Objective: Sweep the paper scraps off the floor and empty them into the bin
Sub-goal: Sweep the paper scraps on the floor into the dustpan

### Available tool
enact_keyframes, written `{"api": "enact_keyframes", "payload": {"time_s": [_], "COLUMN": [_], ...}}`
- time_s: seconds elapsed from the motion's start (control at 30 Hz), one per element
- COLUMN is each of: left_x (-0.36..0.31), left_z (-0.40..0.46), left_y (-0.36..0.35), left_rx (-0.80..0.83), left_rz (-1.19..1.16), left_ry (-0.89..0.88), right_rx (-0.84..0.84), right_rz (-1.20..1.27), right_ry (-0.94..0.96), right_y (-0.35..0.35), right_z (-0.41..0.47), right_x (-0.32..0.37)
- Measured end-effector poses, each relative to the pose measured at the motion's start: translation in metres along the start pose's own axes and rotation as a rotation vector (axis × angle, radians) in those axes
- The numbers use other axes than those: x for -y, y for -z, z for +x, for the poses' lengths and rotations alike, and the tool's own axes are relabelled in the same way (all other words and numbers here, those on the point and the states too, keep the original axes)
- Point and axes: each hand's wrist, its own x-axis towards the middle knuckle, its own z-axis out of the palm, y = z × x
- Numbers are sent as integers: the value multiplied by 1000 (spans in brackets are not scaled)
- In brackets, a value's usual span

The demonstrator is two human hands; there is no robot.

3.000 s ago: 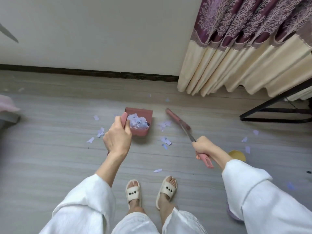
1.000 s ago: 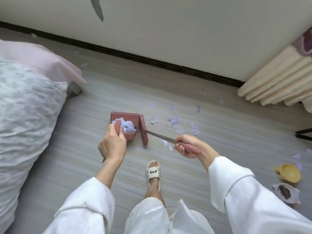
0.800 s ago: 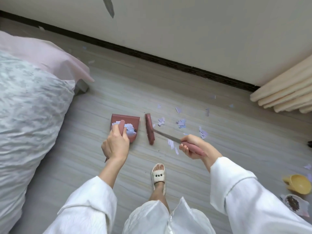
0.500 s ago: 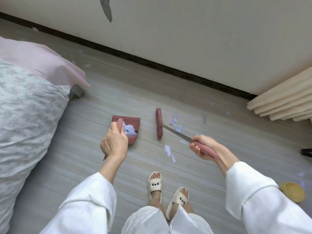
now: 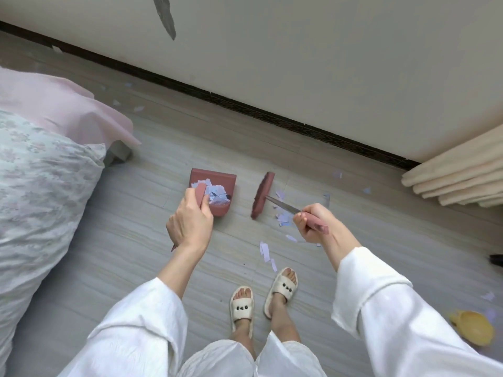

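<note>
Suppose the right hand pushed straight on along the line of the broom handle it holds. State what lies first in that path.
The right hand points along the broom towards the dustpan; loose paper scraps probably come first, though depth is unclear.

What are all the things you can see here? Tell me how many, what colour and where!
dustpan: one, reddish pink, floor centre, scraps inside
broom: one, reddish pink, right of dustpan
paper scraps: many, pale purple, scattered on floor and in dustpan
bedding: one, floral and pink, left
curtain: one, cream, right
cup: one, yellow, floor bottom right
slippers: two, cream, on feet
left hand: grips dustpan handle
right hand: grips broom handle
</note>
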Motion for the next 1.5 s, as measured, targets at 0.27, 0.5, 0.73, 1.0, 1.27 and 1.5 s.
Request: {"api": "enact_keyframes", "payload": {"time_s": [0.27, 0.5, 0.73, 1.0, 1.27, 1.5], "left_x": [-107, -206, -267, -286, -271, -239], "left_z": [-4, -10, -13, -6, -6, 2], "left_y": [-30, -63, -101, -128, -115, -89], "left_rx": [65, 80, 77, 50, 63, 92], "left_rz": [-39, -79, -93, -58, -37, -4], "left_ry": [-129, -250, -319, -330, -231, -271], "right_rx": [107, -287, -599, -614, -477, -425], "right_rz": [235, -165, -577, -667, -765, -793], "right_ry": [76, 312, 486, 404, 327, 242], "right_y": [103, 168, 227, 273, 250, 231], "right_z": [-53, -69, -28, 13, -9, -28], "right_x": [73, 133, 178, 198, 167, 100]}}
